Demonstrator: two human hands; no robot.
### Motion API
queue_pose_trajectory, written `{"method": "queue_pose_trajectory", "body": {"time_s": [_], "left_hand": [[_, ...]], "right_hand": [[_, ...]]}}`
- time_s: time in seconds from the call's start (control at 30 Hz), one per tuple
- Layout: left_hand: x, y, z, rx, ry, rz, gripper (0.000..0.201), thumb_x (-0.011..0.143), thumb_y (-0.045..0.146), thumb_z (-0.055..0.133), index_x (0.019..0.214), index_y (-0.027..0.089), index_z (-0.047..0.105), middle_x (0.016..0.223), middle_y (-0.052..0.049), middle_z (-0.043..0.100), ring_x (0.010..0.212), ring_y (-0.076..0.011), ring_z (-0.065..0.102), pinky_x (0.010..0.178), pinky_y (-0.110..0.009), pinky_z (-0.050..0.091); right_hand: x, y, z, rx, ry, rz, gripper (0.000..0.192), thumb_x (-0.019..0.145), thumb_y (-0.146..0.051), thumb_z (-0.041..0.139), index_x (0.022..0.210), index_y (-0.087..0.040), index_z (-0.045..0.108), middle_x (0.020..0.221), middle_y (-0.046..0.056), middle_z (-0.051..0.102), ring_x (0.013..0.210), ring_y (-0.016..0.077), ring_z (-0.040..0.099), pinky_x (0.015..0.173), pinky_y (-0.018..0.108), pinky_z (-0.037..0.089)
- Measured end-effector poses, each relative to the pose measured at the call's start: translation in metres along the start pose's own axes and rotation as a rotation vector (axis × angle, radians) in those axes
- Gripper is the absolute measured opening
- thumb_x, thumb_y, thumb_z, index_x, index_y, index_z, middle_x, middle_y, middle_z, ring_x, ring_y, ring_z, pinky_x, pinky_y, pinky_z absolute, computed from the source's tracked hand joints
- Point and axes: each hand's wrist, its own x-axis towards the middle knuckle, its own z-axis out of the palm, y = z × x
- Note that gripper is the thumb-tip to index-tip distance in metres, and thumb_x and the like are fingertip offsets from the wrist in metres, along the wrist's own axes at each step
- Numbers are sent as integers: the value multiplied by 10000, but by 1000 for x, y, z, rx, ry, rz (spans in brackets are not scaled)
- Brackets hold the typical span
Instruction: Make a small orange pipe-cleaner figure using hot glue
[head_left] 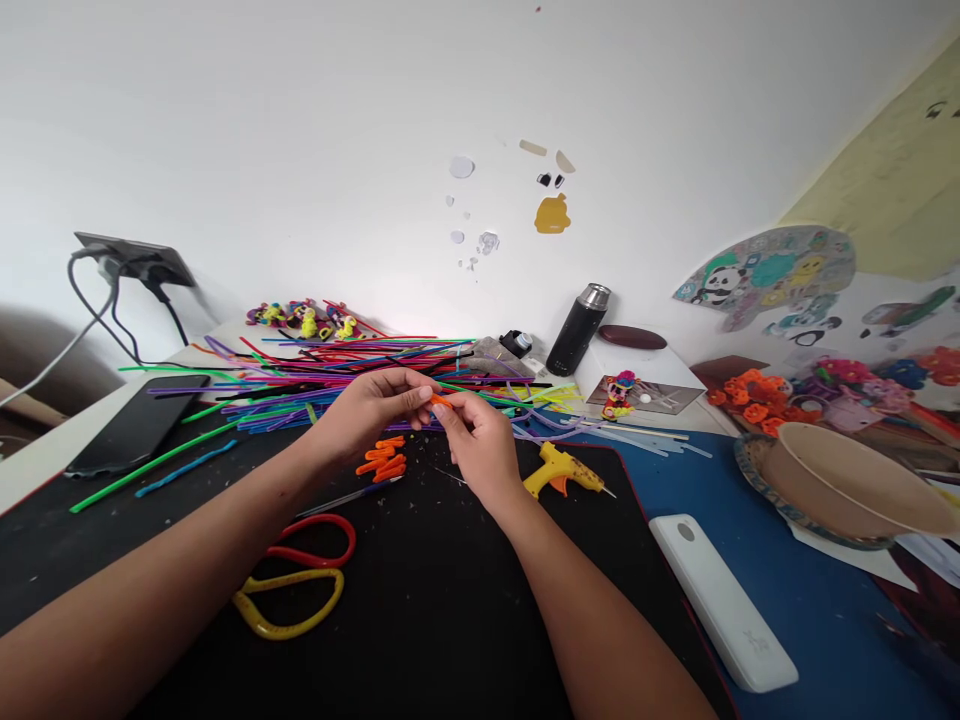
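Between the fingertips of both hands is a short orange pipe cleaner piece (439, 400), mostly covered by the fingers. My left hand (382, 408) pinches one end from the left. On the other side my right hand (480, 440) closes its thumb and fingers on it too. Below them, a small pile of bent orange pipe cleaner pieces (382, 458) lies on the black mat (435, 620). A blue pen (360, 493) rests just under that pile. Scissors with red and yellow handles (300, 590) lie beneath my left forearm, their blades hidden.
Many coloured pipe cleaners (255, 395) spread along the back. A yellow glue gun (566, 470) lies right of my right hand. Farther out are a phone (139, 425), a black thermos (577, 330), a white power bank (724, 600), a beige bowl (862, 480) and orange pipe cleaner flowers (757, 400).
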Motion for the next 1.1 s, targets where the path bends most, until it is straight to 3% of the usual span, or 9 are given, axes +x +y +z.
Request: {"method": "queue_pose_trajectory", "body": {"time_s": [0.37,0.5,0.6,1.1], "left_hand": [[1,-2,-7,50,23,63,358,712,460,972,869,177,817,729,-17,712,647,-142,603,624,-263,510],[3,-3,-6,-152,-18,-44,435,635,371,1026,976,169,847,780,-36,747,662,-134,634,642,-253,533],[4,-5,-6,-230,-22,-94,441,591,336,1052,938,154,850,808,-53,762,684,-133,657,652,-238,543],[3,-11,-6,-156,10,-108,415,572,430,1057,815,172,843,728,-33,737,618,-109,616,603,-214,509]], "right_hand": [[-2,2,2,73,-76,41,382,1040,-572,597,1150,-232,731,636,-43,592,484,133,534,492,248,408],[-1,1,2,97,-73,48,357,1036,-550,608,1100,-219,727,628,-44,596,470,126,536,488,243,410],[0,-2,2,85,-52,49,344,1019,-547,630,1024,-215,719,606,-48,590,464,125,526,485,241,403],[-2,-11,-1,-38,-46,25,339,1028,-533,622,928,-233,745,646,-23,661,522,145,568,518,247,396]]}}
